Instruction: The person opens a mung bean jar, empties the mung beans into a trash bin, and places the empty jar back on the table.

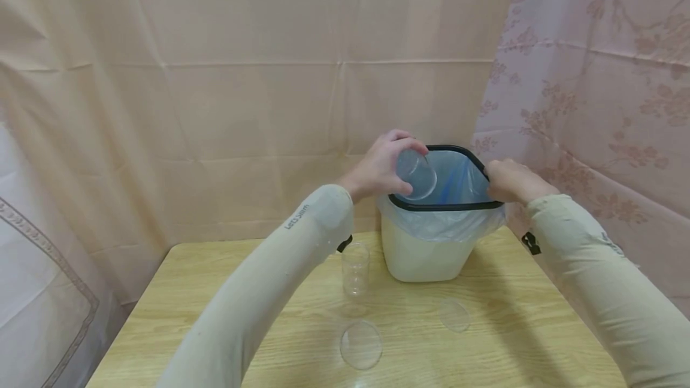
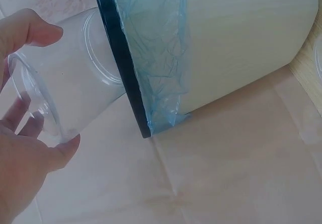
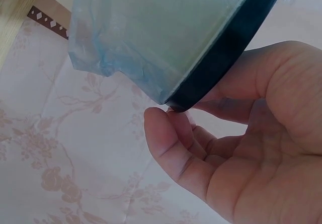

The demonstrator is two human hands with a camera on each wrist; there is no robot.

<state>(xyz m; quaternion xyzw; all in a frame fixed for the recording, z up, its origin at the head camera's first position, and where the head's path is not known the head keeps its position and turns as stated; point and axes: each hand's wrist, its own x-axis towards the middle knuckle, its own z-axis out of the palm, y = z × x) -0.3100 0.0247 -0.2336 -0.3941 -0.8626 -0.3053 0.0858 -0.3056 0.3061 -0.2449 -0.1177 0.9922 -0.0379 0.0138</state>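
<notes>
My left hand [image 1: 387, 163] grips a clear plastic cup [image 1: 417, 175], thumb and fingers spread around one end of it. The cup lies tilted over the mouth of a cream trash bin [image 1: 423, 256], its far end overlapping the rim in the left wrist view. A black ring [image 1: 447, 206] runs round the bin's top and holds down a bluish plastic bag [image 1: 463, 172] folded over the outside. At the bin's right side, my right hand [image 1: 514, 181] holds the ring, its fingertips [image 3: 163, 133] at the ring's corner in the right wrist view.
On the wooden table [image 1: 215, 268] a clear jar [image 1: 356, 271] stands left of the bin. Two clear round discs lie nearer: one disc [image 1: 360, 345] at the front, another disc [image 1: 454, 315] before the bin. A beige curtain [image 1: 259, 106] hangs behind, and a floral curtain [image 1: 604, 106] at right.
</notes>
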